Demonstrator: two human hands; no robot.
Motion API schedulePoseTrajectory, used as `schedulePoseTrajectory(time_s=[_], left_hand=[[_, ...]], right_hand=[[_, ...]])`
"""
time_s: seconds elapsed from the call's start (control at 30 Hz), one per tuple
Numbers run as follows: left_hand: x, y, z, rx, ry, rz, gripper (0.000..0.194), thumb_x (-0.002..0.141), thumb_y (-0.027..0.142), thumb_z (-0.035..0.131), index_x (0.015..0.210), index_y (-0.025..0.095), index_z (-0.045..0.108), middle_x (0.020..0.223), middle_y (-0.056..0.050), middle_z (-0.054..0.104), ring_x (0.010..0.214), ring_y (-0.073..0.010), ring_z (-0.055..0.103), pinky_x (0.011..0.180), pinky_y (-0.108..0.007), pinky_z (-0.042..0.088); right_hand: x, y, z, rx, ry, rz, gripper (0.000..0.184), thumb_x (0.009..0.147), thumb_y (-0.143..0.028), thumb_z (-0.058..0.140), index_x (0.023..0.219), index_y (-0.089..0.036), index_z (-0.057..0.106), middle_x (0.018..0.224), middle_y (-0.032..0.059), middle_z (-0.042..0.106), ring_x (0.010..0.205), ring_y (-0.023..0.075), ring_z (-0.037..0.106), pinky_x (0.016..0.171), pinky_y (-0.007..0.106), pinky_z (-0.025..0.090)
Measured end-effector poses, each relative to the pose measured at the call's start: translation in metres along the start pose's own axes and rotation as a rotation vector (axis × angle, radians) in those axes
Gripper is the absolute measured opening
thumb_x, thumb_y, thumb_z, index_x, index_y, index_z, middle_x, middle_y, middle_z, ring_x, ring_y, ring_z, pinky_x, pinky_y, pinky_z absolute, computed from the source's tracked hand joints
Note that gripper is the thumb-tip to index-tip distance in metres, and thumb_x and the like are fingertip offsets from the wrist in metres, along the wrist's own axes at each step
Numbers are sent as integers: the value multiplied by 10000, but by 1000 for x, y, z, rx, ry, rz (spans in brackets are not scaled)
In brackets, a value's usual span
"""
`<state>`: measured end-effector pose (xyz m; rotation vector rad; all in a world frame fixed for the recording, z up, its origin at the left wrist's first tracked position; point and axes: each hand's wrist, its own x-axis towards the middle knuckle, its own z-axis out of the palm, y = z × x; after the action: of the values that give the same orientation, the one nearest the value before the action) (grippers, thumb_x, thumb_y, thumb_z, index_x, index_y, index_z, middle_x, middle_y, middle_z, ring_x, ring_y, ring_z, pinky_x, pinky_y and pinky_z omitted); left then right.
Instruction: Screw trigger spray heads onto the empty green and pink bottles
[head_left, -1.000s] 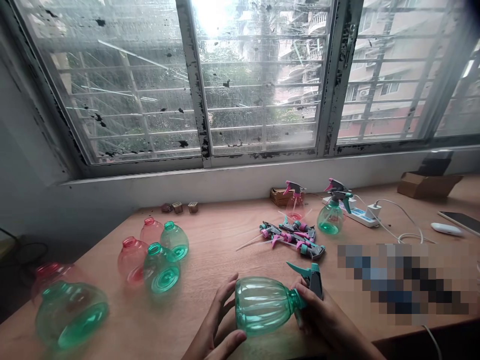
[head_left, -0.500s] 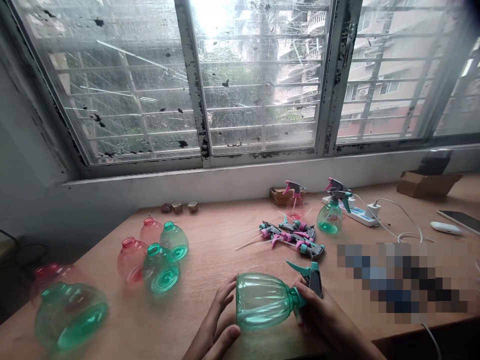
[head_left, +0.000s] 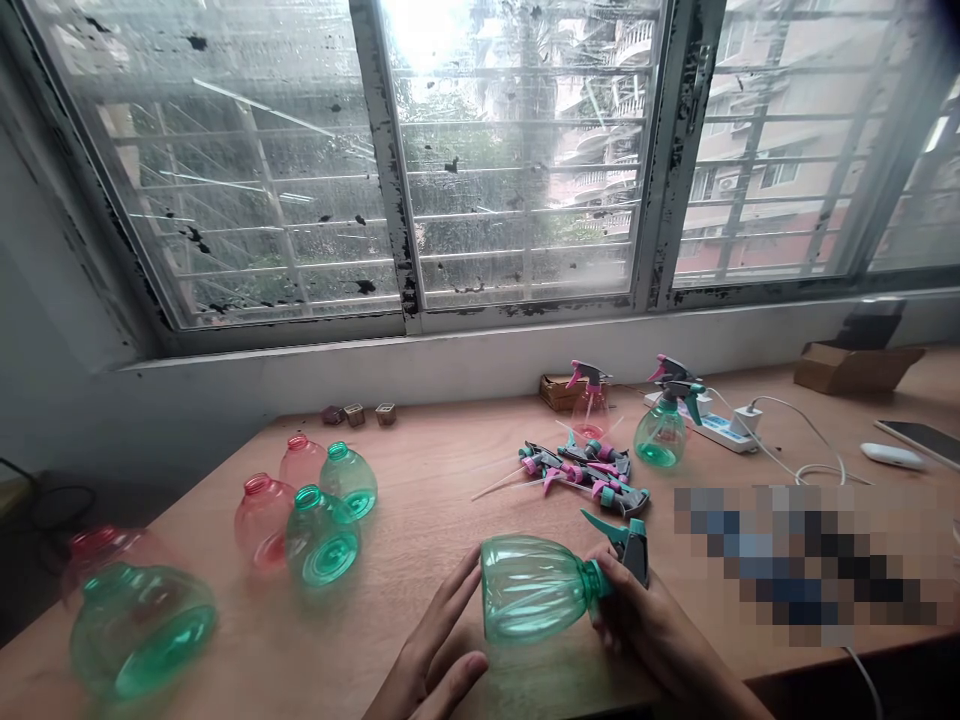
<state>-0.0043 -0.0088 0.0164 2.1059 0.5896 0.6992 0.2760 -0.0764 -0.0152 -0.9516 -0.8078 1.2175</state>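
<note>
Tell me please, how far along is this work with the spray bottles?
Done: a pink bottle and a green bottle by the power strip have trigger heads on. In hand: the right hand holds a teal trigger head at another green bottle's neck, the left hand close by. Left: loose trigger heads, a bare pink bottle and a bare green bottle.
</note>
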Motion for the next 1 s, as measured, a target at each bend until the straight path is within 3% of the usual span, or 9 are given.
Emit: schedulePoseTrajectory(time_s=[0.4,0.53,0.67,0.83,0.93,1.0], left_hand=[[4,13,-2,25,-34,72,484,1056,447,420,1531,356,399,1664,-8,274,1528,-256,257,1246,-419,252],[1,6,5,87,89,120,470,1056,404,452,1517,321,423,1638,-39,344,1507,-250,319,1233,-388,303],[1,3,18,305,249,284,517,1041,216,504,1538,281,382,1608,-77,401,1469,-255,398,1219,-361,349],[4,2,23,496,335,420,557,993,42,477,1510,246,441,1555,-118,475,1427,-293,452,1163,-417,419],[3,1,22,568,372,543,575,949,-26,418,1453,231,521,1518,-114,526,1426,-297,455,1168,-454,402],[2,2,21,557,368,540,579,934,-37,419,1448,213,517,1505,-120,540,1417,-285,473,1194,-464,372]], right_hand=[[1,0,-3,64,60,9,395,917,-557,664,840,-204,504,520,-32,645,415,91,534,403,148,414],[1,3,-4,9,1,-7,397,933,-551,642,811,-206,488,515,-24,658,388,87,540,392,143,396],[0,4,-2,37,3,43,419,924,-559,645,764,-204,492,446,-37,613,325,83,498,352,147,353],[0,1,-1,93,47,62,418,896,-553,685,736,-211,505,450,-63,569,308,83,477,326,159,344],[1,1,-1,105,40,72,408,902,-550,677,741,-219,502,456,-70,561,309,90,478,324,167,354],[0,1,-2,102,26,62,397,906,-541,677,755,-223,493,479,-65,580,329,97,499,341,173,369]])
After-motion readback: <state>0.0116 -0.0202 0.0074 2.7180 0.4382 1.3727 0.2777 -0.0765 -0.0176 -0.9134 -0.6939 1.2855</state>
